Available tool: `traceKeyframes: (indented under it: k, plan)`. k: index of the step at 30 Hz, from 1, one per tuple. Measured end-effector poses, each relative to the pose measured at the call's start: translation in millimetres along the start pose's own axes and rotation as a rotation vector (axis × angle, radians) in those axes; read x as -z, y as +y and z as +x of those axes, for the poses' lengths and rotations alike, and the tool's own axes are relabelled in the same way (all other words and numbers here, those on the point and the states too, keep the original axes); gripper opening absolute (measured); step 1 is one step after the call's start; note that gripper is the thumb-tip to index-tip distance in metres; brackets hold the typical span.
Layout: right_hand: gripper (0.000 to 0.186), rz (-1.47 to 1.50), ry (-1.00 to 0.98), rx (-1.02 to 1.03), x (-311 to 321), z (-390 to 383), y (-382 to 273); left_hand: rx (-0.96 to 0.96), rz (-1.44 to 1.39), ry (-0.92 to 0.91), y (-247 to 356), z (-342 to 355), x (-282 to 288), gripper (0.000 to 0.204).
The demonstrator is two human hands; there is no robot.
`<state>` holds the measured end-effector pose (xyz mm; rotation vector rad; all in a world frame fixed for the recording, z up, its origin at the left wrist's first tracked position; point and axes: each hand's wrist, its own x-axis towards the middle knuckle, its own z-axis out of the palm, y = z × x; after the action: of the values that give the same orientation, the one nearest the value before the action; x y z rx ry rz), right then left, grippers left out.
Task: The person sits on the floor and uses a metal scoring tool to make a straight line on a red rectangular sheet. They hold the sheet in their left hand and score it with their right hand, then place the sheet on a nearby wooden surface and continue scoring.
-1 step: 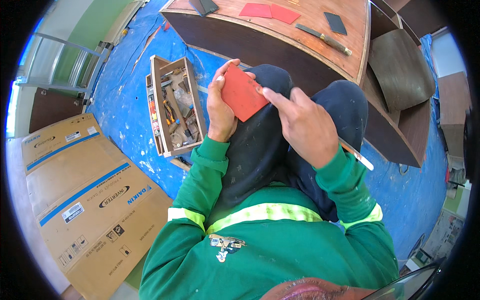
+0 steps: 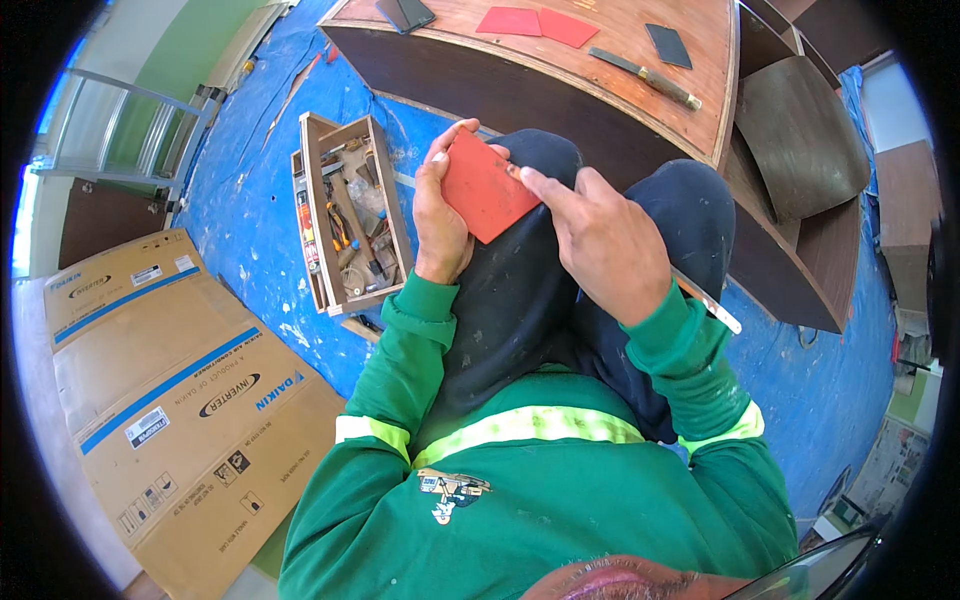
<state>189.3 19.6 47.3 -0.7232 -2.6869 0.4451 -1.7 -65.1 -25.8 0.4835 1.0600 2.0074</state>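
Observation:
My left hand (image 2: 440, 215) grips a flat, stiff-looking red rectangular piece (image 2: 486, 195) by its left side, tilted above my left thigh, the thumb on its face. Dark smudges mark its upper right edge. My right hand (image 2: 610, 235) is closed round a slim tool with an orange and whitish handle (image 2: 708, 302), whose back end sticks out past the wrist. Its brownish tip meets the smudged edge of the red piece, and my stretched index finger lies along it there. Most of the tool is hidden in my hand, so its exact kind cannot be made out.
Ahead, a wooden cabinet (image 2: 560, 85) bears more red pieces (image 2: 568, 29), dark pieces (image 2: 669, 46) and a wooden-handled blade (image 2: 655, 82). A wooden toolbox (image 2: 401, 215) stands left on the blue sheeting (image 2: 235, 240). Flattened cardboard (image 2: 180, 370) and a ladder (image 2: 150, 130) lie farther left.
My right hand has shifted slightly left and up along the edge of the red piece, and the tool's back end has moved with it. My left hand holds still.

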Motion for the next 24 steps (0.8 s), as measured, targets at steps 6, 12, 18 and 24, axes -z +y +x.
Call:
traceKeyframes:
  k: [6, 12, 18, 24]
  plan:
    - [0.040, 0.009, -0.020, 0.002, 10, 0, 1, -0.005, 0.008, -0.048, 5, 6, -2, 0.058]
    - [0.039, 0.010, -0.030, 0.001, 10, 1, 2, 0.014, 0.000, -0.020, -1, 7, -2, 0.058]
    - [0.039, -0.009, 0.017, 0.027, 5, 12, 3, 0.030, -0.014, -0.015, -1, 7, -2, 0.059]
    - [0.039, 0.010, -0.033, -0.008, 12, 2, 4, 0.020, -0.003, -0.034, 2, 8, -3, 0.059]
